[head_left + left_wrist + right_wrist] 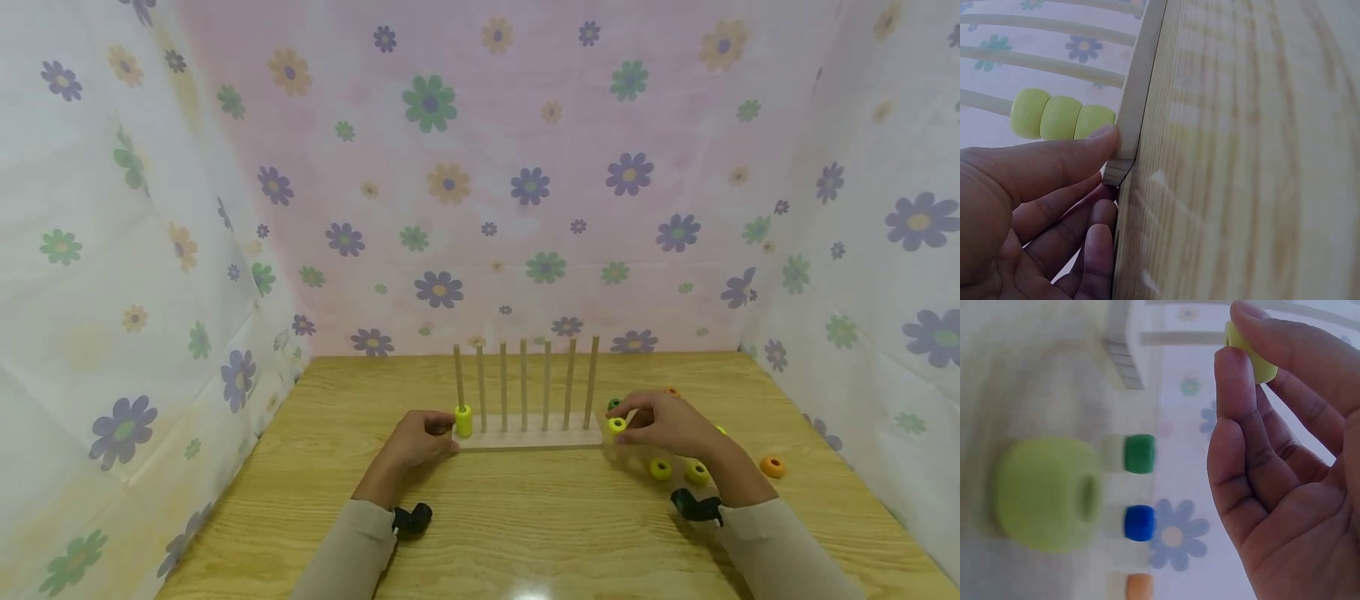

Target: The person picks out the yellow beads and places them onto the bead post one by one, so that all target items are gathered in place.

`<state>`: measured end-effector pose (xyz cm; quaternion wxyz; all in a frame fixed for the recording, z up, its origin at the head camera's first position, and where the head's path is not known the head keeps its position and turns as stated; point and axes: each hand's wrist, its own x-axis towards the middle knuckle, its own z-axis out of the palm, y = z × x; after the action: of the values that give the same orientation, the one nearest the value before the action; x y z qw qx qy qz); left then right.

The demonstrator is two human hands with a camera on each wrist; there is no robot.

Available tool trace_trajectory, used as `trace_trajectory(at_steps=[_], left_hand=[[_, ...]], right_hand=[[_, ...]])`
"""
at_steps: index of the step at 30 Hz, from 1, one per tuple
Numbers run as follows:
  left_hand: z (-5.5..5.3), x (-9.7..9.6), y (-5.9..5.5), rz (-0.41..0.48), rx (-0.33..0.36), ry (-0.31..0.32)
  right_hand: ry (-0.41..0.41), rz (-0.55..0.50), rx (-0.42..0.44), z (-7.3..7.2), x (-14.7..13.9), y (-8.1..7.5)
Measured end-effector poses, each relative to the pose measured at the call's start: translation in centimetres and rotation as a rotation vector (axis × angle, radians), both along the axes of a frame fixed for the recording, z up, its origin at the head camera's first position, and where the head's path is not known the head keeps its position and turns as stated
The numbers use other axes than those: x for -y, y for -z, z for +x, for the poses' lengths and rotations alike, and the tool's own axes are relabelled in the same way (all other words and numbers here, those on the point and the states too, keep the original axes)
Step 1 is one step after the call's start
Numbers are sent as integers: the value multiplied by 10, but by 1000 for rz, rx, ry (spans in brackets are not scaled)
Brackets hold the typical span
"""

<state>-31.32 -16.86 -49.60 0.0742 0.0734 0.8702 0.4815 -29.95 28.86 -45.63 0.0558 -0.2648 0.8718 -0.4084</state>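
Note:
A wooden peg stand (525,442) with several upright rods sits on the table. Three yellow beads (1061,117) are stacked on its leftmost rod. At the stand's left end, my left hand (411,440) grips the base, the thumb (1100,142) on its edge beside the lowest bead. Just right of the stand, above the table, my right hand (669,425) pinches a yellow bead (1261,365) between thumb and fingers. The bead's hole faces up toward the head view. No beads show on the other rods.
Loose yellow beads (660,470) and an orange bead (773,467) lie around the right forearm. Farther back are a green bead (1140,454), a blue bead (1139,523) and another orange bead (1140,587). Flower-printed cloth (525,250) walls the table's back and sides.

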Motion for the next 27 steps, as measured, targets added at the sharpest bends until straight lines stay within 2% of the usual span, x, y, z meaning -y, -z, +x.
trace_trajectory(at_steps=[6, 12, 27], left_hand=[[2, 1, 0, -4, -10, 4], [2, 0, -1, -2, -10, 6], [0, 1, 3, -25, -15, 12]], right_hand=[[23, 8, -54, -5, -2, -15], [8, 23, -52, -6, 0, -23], [50, 52, -67, -2, 12, -49]])
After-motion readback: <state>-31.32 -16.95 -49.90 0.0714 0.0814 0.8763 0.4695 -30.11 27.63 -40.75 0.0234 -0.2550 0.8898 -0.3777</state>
